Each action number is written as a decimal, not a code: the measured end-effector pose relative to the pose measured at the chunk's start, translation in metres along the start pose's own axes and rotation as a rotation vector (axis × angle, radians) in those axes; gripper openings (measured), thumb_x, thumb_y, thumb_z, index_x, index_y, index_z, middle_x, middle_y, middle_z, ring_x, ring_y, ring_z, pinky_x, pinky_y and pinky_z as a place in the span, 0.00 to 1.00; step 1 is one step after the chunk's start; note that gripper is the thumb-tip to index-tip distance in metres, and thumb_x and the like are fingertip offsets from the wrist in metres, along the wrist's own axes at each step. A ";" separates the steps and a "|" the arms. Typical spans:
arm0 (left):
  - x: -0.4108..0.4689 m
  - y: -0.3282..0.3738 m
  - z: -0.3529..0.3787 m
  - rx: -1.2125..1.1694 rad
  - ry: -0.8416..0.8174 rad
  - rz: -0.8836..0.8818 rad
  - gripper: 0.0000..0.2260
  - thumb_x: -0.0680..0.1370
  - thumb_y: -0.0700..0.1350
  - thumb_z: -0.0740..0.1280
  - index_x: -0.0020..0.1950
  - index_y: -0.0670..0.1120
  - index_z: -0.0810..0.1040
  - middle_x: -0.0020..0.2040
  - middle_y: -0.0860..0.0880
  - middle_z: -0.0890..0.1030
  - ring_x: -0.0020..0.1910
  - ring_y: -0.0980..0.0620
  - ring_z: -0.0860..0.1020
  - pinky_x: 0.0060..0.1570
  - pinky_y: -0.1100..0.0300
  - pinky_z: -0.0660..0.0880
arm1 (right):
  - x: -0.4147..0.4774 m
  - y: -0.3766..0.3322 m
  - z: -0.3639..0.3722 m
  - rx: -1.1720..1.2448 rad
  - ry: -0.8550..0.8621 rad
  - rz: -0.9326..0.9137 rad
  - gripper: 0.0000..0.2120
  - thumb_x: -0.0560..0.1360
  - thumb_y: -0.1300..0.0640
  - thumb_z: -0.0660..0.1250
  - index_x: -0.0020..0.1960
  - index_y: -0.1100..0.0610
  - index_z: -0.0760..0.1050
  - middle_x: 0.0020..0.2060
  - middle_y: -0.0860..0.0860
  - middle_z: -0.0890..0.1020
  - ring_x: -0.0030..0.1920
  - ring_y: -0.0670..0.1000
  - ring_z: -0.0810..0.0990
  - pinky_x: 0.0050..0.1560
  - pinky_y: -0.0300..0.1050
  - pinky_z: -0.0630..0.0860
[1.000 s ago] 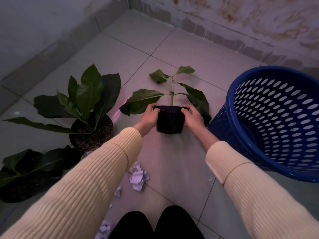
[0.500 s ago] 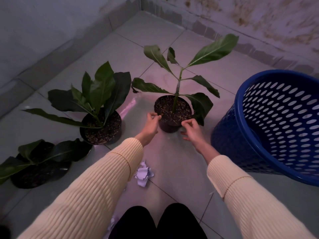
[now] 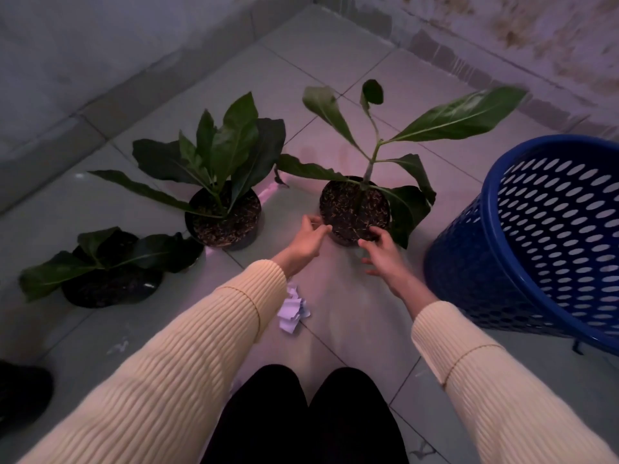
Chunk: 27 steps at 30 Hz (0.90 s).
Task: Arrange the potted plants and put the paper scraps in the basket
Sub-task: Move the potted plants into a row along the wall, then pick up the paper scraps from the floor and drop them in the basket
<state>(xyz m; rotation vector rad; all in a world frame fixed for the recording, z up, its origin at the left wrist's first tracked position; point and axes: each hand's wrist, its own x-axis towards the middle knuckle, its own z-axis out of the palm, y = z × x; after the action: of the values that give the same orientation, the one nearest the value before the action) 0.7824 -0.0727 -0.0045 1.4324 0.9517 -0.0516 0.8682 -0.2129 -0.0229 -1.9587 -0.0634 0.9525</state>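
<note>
Three potted plants in black pots stand on the tiled floor. The right one (image 3: 355, 209), upright with long leaves, is just beyond my hands. My left hand (image 3: 310, 237) has its fingertips at the pot's left rim, loosely curled. My right hand (image 3: 382, 252) hovers at the pot's near right side, fingers spread, holding nothing. The middle plant (image 3: 224, 219) and the low left plant (image 3: 110, 279) stand further left. A crumpled pile of paper scraps (image 3: 293, 309) lies by my left sleeve. The blue perforated basket (image 3: 495, 182) stands at the right, tilted toward me.
Walls meet in a corner beyond the plants. My dark-clothed knees (image 3: 301, 413) are at the bottom centre. Small paper bits (image 3: 117, 346) lie on the floor at the left, and a dark object (image 3: 23, 393) sits at the lower left edge.
The right pot, held tipped on its side one second ago, now stands upright on the floor. My right hand has drawn back from it, and my left hand has loosened at the rim.
</note>
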 end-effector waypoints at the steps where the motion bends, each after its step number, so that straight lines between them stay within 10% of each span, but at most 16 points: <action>1: -0.005 -0.004 -0.004 0.014 0.012 0.010 0.16 0.80 0.46 0.58 0.65 0.43 0.62 0.59 0.47 0.68 0.53 0.49 0.69 0.41 0.59 0.70 | -0.004 0.001 0.002 0.002 0.000 -0.022 0.25 0.78 0.52 0.63 0.73 0.46 0.59 0.70 0.54 0.68 0.60 0.59 0.75 0.48 0.52 0.78; 7: -0.046 -0.049 -0.053 0.001 0.191 -0.011 0.17 0.79 0.43 0.62 0.65 0.38 0.66 0.63 0.38 0.73 0.52 0.49 0.70 0.51 0.55 0.69 | -0.031 0.017 0.027 0.011 -0.005 -0.061 0.37 0.76 0.57 0.65 0.76 0.44 0.47 0.72 0.59 0.65 0.55 0.55 0.74 0.33 0.42 0.73; 15: -0.117 -0.143 -0.143 0.012 0.438 -0.135 0.20 0.75 0.44 0.67 0.64 0.42 0.68 0.63 0.42 0.74 0.59 0.44 0.74 0.58 0.51 0.72 | -0.058 0.042 0.081 -0.216 -0.199 -0.053 0.41 0.73 0.61 0.69 0.76 0.47 0.47 0.70 0.60 0.65 0.55 0.55 0.74 0.47 0.51 0.76; 19: -0.150 -0.193 -0.181 0.125 0.533 -0.229 0.25 0.71 0.46 0.72 0.64 0.40 0.69 0.63 0.40 0.74 0.58 0.43 0.74 0.59 0.52 0.73 | -0.059 0.050 0.104 -0.484 -0.301 -0.139 0.48 0.68 0.62 0.73 0.78 0.52 0.47 0.72 0.64 0.63 0.70 0.60 0.66 0.68 0.56 0.68; 27: -0.207 -0.249 -0.206 0.462 0.528 -0.574 0.52 0.56 0.55 0.81 0.71 0.41 0.58 0.69 0.39 0.62 0.64 0.36 0.69 0.64 0.47 0.69 | -0.043 0.047 0.130 -0.776 -0.395 -0.158 0.58 0.61 0.62 0.79 0.78 0.47 0.44 0.71 0.60 0.60 0.65 0.62 0.70 0.61 0.56 0.73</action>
<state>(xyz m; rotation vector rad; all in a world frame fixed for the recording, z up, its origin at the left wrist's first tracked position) 0.4023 -0.0528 -0.0548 1.5735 1.8632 -0.3502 0.7398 -0.1642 -0.0681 -2.3574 -0.9172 1.3191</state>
